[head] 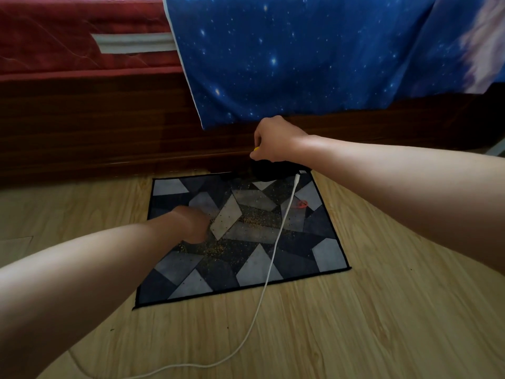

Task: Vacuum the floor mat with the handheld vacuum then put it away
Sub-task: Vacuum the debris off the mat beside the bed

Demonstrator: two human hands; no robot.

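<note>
Handheld vacuum (pixel 269 172) sits at the far right corner of the floor mat (pixel 257 269) as a dark body, mostly hidden under the right hand (pixel 274 140), whose fingers curl round its top. Left hand (pixel 191 224) hovers blurred over the mat's scattered crumbs — grip cannot be told. White cable (pixel 281 228) crosses the mat, its near end cut off.

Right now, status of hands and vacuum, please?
Right hand grips handheld vacuum at far edge of floor mat. Left hand low over mat, blurred. White cable and crumbs lie across mat.

red mattress (pixel 68 36) top-left | blue starry sheet (pixel 300 50) overhanging wooden bed frame (pixel 95 127) | plank floor (pixel 355 324)
</note>
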